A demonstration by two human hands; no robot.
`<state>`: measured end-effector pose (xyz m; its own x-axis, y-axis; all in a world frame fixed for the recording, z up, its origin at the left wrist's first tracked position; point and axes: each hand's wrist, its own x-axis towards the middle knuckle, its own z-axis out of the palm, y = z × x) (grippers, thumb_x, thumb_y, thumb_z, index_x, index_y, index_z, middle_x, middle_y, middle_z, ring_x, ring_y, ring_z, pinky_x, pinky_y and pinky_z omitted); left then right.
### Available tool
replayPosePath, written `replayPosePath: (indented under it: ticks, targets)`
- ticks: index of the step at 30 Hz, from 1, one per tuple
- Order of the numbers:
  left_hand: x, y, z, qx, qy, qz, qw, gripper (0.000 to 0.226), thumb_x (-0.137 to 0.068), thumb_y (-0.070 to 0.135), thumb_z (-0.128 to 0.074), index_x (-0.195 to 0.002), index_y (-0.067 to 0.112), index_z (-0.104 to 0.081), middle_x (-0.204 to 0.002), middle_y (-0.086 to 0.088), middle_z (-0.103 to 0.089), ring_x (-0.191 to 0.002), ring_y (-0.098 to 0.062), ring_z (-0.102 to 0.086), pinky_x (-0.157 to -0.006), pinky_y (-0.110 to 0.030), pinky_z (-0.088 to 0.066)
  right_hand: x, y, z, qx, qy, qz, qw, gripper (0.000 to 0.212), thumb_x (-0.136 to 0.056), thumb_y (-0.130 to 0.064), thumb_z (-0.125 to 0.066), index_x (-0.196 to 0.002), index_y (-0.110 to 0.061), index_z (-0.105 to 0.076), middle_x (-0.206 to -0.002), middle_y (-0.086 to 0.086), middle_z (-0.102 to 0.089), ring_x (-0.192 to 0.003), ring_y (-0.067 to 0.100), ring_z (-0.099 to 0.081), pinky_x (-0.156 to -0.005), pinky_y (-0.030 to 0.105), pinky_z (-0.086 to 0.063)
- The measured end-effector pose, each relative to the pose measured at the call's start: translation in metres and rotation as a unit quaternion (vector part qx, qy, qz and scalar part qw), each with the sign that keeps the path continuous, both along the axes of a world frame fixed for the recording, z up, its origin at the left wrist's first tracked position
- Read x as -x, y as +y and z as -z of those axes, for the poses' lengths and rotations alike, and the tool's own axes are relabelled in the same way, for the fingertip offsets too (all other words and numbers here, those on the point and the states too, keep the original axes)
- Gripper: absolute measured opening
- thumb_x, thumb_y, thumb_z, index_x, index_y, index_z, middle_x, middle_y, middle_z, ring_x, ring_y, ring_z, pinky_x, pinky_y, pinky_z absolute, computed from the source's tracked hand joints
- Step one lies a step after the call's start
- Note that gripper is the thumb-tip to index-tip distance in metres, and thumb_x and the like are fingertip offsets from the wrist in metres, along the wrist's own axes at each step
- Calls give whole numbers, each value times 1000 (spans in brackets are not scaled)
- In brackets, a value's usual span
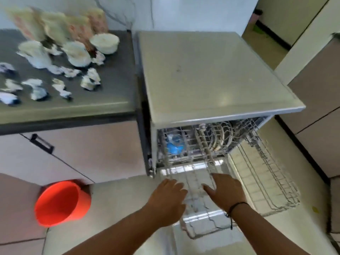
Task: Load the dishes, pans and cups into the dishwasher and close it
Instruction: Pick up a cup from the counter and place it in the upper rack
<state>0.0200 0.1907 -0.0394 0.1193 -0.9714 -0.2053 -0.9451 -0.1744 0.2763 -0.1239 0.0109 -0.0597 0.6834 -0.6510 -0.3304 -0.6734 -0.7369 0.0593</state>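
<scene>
The dishwasher [211,74] stands open with its door folded down toward me. A wire rack [198,205] is pulled out over the door, and another wire rack [266,177] sticks out at the right. Inside, a blue item [173,147] and plates [219,137] sit in a rack. My left hand [165,197] and my right hand [226,192] hover over the pulled-out rack with fingers spread, holding nothing. White bowls [104,43] and cups [79,54] stand on the counter [114,85] at the left.
Crumpled paper scraps [91,80] and packets [55,24] lie on the counter. A red bucket [60,203] sits on the floor at the left, below the cabinet doors [73,151]. Beige cabinets [312,107] line the right side.
</scene>
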Motion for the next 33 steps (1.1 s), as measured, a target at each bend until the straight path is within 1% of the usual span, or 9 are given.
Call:
replayPosePath:
  ticks: [2, 5, 7, 8, 11, 13, 21, 26, 33]
  targets:
    - [-41, 29, -29, 44, -18, -6, 999, 47, -87, 40, -42, -128, 19, -53, -136, -4, -51, -127, -26, -42, -111, -41, -28, -45, 29, -25, 25, -123, 7, 992, 65, -87, -68, -35, -127, -23, -57, -121, -1, -64, -114, 21, -58, -92, 37, -47]
    - [-102, 71, -68, 94, -28, -69, 993, 45, -79, 45, -41, -111, 26, -66, -119, 2, -65, -111, -21, -60, -98, -38, -45, -115, 69, -65, 41, -342, -43, 938, 52, -86, -58, -43, -104, -17, -71, -98, 2, -72, -91, 24, -68, -79, 35, -53]
    - [-134, 93, -93, 125, -38, -127, 983, 44, -79, 47, -41, -109, 28, -68, -119, 4, -66, -108, -18, -63, -96, -36, -47, -158, 91, -92, 53, -397, -99, 911, 44, -87, -52, -49, -100, -17, -71, -93, 2, -71, -89, 23, -67, -78, 36, -54]
    - [-150, 103, -104, 131, -29, -151, 979, 44, -84, 47, -42, -116, 28, -65, -128, 4, -62, -117, -19, -57, -103, -35, -41, -178, 100, -103, 61, -411, -122, 901, 41, -86, -51, -51, -100, -17, -71, -92, 1, -70, -89, 23, -65, -78, 36, -53]
    - [-196, 128, -119, 136, -23, -201, 970, 49, -94, 50, -40, -140, 30, -42, -152, 5, -34, -142, -17, -25, -117, -33, -13, -235, 120, -125, 66, -424, -152, 890, 42, -84, -52, -52, -106, -19, -68, -97, -1, -69, -98, 23, -64, -83, 35, -51]
    - [-224, 143, -131, 144, -32, -231, 962, 51, -96, 50, -39, -143, 32, -37, -155, 7, -27, -145, -14, -17, -119, -33, -8, -269, 128, -132, 61, -430, -148, 888, 45, -83, -53, -52, -109, -20, -67, -101, -1, -69, -102, 25, -63, -86, 37, -51]
    - [-299, 180, -163, 147, -46, -294, 943, 51, -94, 52, -42, -141, 34, -36, -154, 9, -26, -142, -10, -19, -115, -29, -14, -360, 132, -156, 22, -417, -130, 899, 61, -79, -62, -44, -123, -21, -57, -113, 0, -65, -110, 22, -58, -92, 36, -46]
    - [-348, 165, -163, 132, -63, -319, 936, 49, -94, 51, -44, -139, 34, -39, -152, 10, -31, -141, -10, -24, -116, -30, -17, -420, 94, -160, -46, -423, -115, 897, 58, -84, -53, -59, -132, -23, -48, -129, 0, -57, -122, 19, -49, -102, 36, -41]
    - [-402, 97, -162, 81, -72, -339, 935, 51, -93, 53, -42, -141, 38, -34, -153, 10, -27, -141, -12, -23, -118, -34, -15, -500, 23, -162, -150, -427, -53, 890, 80, -80, -50, -68, -143, -19, -30, -146, 5, -40, -133, 21, -39, -107, 34, -34]
